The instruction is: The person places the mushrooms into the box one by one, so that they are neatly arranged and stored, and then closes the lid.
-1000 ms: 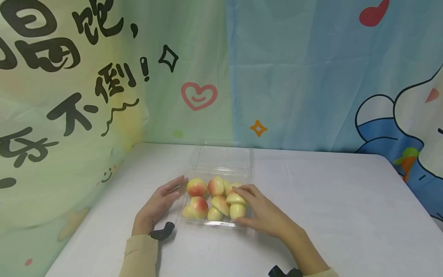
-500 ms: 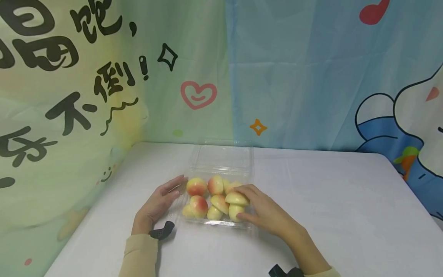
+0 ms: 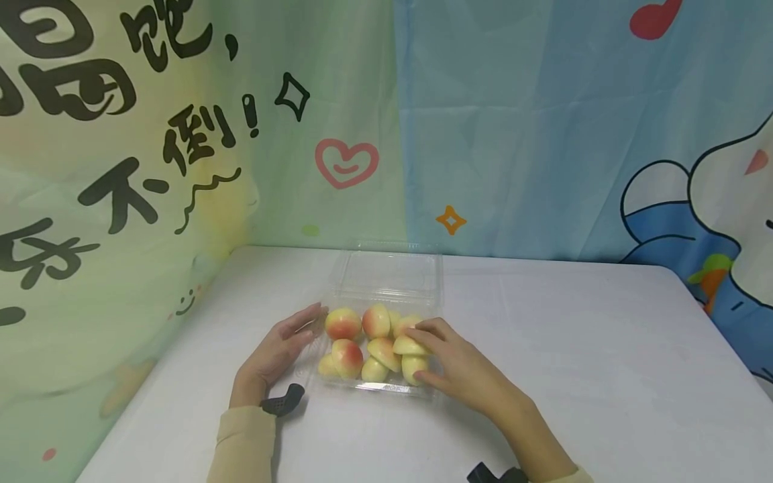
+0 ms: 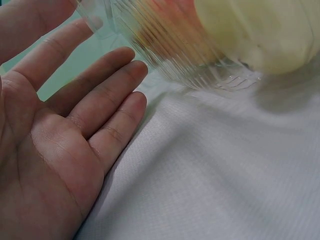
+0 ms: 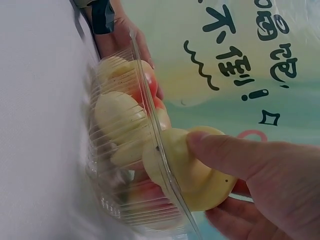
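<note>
A clear plastic clamshell box (image 3: 394,388) sits on the white table in the head view, its lid (image 3: 389,274) folded back. Inside lie several pale yellow mushroom-shaped pieces with red blush, such as one at the back left (image 3: 343,325). My right hand (image 3: 461,362) pinches the front-right mushroom-shaped piece (image 3: 410,345), thumb by its stem and fingers over its cap. In the right wrist view this piece (image 5: 200,170) leans over the box rim. My left hand (image 3: 274,355) lies along the box's left side. The left wrist view shows its fingers (image 4: 110,100) extended, fingertips close to the ridged wall.
White cloth covers the table (image 3: 574,349). Behind it hangs a printed curtain (image 3: 483,134) with hearts and a cartoon figure, and lettering on the left. A black wrist mount (image 3: 284,401) sits on the left wrist, another (image 3: 496,473) below the right.
The front-right mushroom-shaped piece has shifted and tilted slightly in my right hand, the thumb moving a little up its stem. The left hand and the box stay in place.
</note>
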### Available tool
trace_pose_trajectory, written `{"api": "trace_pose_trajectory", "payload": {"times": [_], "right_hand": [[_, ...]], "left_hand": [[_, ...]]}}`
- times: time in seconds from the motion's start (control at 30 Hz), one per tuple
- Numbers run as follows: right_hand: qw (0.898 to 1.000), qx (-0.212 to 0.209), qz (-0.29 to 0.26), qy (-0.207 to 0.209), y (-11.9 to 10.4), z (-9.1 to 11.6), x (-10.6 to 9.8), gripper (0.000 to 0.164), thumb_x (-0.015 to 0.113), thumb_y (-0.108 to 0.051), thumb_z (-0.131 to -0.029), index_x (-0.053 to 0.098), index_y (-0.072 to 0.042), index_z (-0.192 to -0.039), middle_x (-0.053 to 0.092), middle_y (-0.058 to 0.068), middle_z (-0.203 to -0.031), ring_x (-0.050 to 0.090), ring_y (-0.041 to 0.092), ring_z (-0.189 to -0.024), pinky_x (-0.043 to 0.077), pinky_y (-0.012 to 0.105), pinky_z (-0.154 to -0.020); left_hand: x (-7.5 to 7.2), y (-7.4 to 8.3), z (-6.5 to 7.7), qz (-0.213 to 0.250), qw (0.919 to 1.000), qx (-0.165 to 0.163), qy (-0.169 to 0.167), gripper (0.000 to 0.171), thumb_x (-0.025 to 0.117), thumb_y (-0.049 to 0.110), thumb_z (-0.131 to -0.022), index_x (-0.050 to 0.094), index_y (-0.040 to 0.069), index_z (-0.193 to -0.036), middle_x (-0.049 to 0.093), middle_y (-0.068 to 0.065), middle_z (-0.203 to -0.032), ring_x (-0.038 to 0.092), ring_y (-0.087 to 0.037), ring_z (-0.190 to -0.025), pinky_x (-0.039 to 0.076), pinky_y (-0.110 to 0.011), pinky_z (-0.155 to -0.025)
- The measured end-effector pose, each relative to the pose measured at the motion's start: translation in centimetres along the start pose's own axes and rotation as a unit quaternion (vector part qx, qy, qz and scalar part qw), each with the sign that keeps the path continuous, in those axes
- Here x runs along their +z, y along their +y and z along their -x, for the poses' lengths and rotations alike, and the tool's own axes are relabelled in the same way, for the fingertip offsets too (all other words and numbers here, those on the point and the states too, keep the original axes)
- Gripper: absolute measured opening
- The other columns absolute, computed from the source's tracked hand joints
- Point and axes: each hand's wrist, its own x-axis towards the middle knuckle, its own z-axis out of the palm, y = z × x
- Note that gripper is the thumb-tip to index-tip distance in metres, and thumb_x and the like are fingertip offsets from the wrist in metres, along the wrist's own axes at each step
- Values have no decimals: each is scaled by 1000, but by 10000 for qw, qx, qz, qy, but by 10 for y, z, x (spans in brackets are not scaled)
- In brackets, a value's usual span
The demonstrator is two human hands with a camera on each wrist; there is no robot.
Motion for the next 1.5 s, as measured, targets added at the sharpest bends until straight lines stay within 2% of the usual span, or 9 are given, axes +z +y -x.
{"api": "trace_pose_trajectory", "payload": {"times": [0.2, 0.3, 0.57, 0.73, 0.83, 1.0, 1.1, 1.3, 1.5], "right_hand": [[9997, -56, -214, 114, 3, -1, -1, 63, 76, -26, -79, 53, -15, -136, 49, -5, -132, 52, 18, -122, 48, 38, -99], [9993, -112, -306, 189, 5, -1, -1, 64, 77, -24, -77, 54, -14, -135, 50, -4, -132, 52, 19, -123, 47, 39, -99], [9990, -310, -200, 254, 5, -2, 1, 64, 79, -19, -75, 55, -14, -134, 50, -4, -133, 52, 18, -123, 49, 34, -97], [9992, -346, -20, 192, 4, -1, 0, 63, 78, -17, -76, 54, -13, -135, 50, -3, -132, 54, 18, -121, 50, 35, -95], [9992, -321, 25, 235, 3, -1, 0, 59, 76, -21, -79, 55, -14, -134, 51, -4, -131, 55, 17, -119, 50, 36, -95], [9975, -375, 107, 582, 2, -2, 3, 42, 69, -28, -85, 62, -18, -126, 56, -6, -124, 60, 14, -112, 52, 32, -91], [9963, -453, 109, 718, 2, -3, 4, 36, 69, -26, -85, 66, -19, -120, 59, -6, -120, 61, 13, -110, 53, 31, -89], [9968, -427, 199, 640, 0, -4, 4, 45, 78, -25, -75, 66, -15, -117, 61, -5, -118, 60, 15, -112, 50, 34, -95], [9986, 24, 218, 487, -3, -3, 5, 56, 82, -27, -70, 62, -17, -121, 59, -4, -121, 59, 17, -113, 49, 37, -97]], "left_hand": [[-1, 0, 0, -163, 9999, 14, 22, 55, 56, 13, -93, 40, 18, -145, 38, -5, -151, 18, -23, -147, 8, -51, -119], [-1, -1, 0, -98, 9999, 46, 10, 55, 56, 11, -93, 40, 17, -145, 37, -5, -152, 18, -24, -147, 7, -52, -119], [-1, -1, -1, -164, 9999, -16, 25, 55, 57, 12, -93, 40, 20, -145, 37, -3, -152, 17, -23, -147, 7, -53, -118], [-1, 0, -2, -149, 9999, -43, 27, 55, 57, 12, -93, 40, 21, -145, 38, -3, -152, 17, -23, -147, 7, -54, -118], [0, 0, -1, -112, 9999, -32, 17, 56, 57, 11, -93, 40, 20, -145, 38, -4, -152, 17, -23, -147, 7, -54, -118], [0, 0, -1, -55, 10000, -8, 0, 56, 57, 11, -92, 39, 18, -145, 38, -5, -152, 16, -24, -147, 7, -54, -118], [-1, 0, -1, -106, 9999, -13, 6, 56, 57, 12, -92, 40, 19, -145, 38, -4, -152, 17, -23, -147, 8, -54, -118], [-3, -3, -2, -144, 9999, -6, -2, 56, 58, 15, -92, 41, 20, -145, 39, -3, -151, 18, -22, -147, 8, -52, -118], [-4, -4, -2, -313, 9995, -12, -2, 56, 59, 18, -92, 40, 21, -145, 38, -3, -152, 17, -23, -147, 9, -55, -118]]}}
